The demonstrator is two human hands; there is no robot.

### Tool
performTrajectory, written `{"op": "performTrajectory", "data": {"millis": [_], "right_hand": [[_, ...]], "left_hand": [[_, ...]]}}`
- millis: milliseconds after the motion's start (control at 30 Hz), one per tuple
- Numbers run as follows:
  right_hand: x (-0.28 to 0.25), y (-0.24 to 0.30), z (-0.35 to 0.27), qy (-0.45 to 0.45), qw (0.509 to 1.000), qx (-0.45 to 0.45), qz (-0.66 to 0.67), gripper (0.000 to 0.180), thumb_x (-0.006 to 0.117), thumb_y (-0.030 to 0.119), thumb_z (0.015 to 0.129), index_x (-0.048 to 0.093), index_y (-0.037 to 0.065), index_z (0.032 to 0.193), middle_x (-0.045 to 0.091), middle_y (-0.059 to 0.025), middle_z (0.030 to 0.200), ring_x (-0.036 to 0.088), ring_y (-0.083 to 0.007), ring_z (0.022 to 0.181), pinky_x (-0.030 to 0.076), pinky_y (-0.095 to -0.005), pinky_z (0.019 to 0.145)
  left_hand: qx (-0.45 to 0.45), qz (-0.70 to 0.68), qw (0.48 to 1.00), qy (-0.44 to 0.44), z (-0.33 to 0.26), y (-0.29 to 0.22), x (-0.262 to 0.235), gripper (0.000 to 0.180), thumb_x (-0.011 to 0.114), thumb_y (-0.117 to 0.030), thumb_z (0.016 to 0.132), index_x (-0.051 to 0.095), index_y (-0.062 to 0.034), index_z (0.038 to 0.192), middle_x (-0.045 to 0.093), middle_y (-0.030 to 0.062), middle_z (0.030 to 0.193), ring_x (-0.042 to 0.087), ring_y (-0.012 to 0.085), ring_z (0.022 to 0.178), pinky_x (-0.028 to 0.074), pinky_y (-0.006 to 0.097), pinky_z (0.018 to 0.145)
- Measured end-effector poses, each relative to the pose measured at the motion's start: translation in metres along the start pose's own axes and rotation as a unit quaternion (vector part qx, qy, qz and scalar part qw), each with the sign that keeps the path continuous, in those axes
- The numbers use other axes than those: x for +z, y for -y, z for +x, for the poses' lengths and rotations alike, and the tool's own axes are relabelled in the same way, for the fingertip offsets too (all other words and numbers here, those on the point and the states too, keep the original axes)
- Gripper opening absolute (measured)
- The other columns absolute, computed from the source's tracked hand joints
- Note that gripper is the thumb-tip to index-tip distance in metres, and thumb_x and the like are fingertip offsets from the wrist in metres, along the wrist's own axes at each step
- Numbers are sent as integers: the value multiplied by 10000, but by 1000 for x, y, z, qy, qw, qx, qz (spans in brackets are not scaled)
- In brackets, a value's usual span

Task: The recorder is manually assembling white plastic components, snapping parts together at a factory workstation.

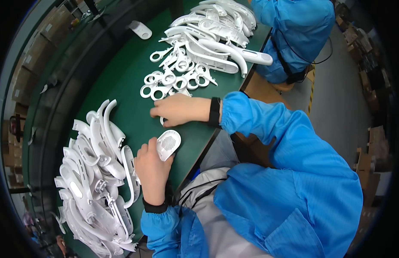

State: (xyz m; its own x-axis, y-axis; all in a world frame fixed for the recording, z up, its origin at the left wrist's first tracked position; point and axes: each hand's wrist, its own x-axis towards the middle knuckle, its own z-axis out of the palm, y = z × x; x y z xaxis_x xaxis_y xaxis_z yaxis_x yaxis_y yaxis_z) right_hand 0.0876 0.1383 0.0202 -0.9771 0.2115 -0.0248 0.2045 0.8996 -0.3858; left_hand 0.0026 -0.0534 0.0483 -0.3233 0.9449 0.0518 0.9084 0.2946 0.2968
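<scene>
Green-topped workbench (122,86) in a workshop, cardboard boxes stacked along the walls, grey floor off to 3 o'clock. Person in blue smock over grey clothing, black wristbands on both arms.

Nearest, approx 7 o'clock: left hand (152,170) curled round a small white oval cover (168,144) w/ a perforated grille face, fingers gripping its lower edge, part resting on or just above the mat; can't tell which. Just beside that hand, 8 o'clock, a big heap of curved white shells (96,180), long arched plastic pieces piled loosely.

Next out, near centre: right hand (175,109) flat-ish on the mat, fingers bent down over something small and white, mostly hidden under the palm; whether it's pinched or only covered, can't tell. Fingertips sit at the near edge of a scatter of white ring-ended clips (173,77), at 12 o'clock.

Further, 12–1 o'clock: second pile of long white curved housings (216,38). One lone white piece (140,30) at 11 o'clock, well apart. A co-worker in blue (294,34) sits at 1 o'clock, back turned.

Judgement: step looks like picking a small clip to mate w/ the grille cover. Next move prob. calls for a clean pinch on one clip w/o dragging neighbours, then aligning it to the cover held steady in the left.
</scene>
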Motion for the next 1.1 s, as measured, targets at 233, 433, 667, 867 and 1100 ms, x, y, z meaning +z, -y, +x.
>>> {"op": "performTrajectory", "data": {"millis": [233,433,667,867,1100], "right_hand": [[-9,-8,13,128,989,51,60,264,715,182,704,644,48,920,626,-149,957,636,-325,853,494,-420,699],[-38,-16,-3,79,986,24,146,187,677,120,734,635,21,888,626,-135,787,628,-293,768,484,-383,672],[-75,-45,-42,-161,958,-29,234,163,678,97,808,694,37,959,613,-29,850,570,-143,741,462,-255,666],[-47,-30,-61,7,860,41,508,168,622,153,873,668,17,959,637,-27,795,524,-76,622,440,-234,574],[-5,-27,-40,31,894,-70,441,149,641,138,866,647,25,962,616,-16,792,534,-74,718,428,-229,647]], "left_hand": [[-16,1,1000,-27,1,1,18,618,841,-218,563,575,-76,1102,629,118,932,596,313,890,435,419,756],[14,-7,999,-50,5,-1,24,655,842,-247,550,561,-85,1119,627,101,933,586,297,892,406,396,781],[5,-115,991,-75,11,1,23,409,656,-180,774,542,-30,1137,621,156,998,566,297,913,400,393,861],[-103,-450,875,-147,13,10,23,259,476,-86,895,532,33,1118,605,136,1028,564,219,981,417,350,917],[-57,-393,907,-143,20,-3,27,289,558,-113,860,552,12,1120,593,136,1081,561,234,1002,403,348,925]]}}
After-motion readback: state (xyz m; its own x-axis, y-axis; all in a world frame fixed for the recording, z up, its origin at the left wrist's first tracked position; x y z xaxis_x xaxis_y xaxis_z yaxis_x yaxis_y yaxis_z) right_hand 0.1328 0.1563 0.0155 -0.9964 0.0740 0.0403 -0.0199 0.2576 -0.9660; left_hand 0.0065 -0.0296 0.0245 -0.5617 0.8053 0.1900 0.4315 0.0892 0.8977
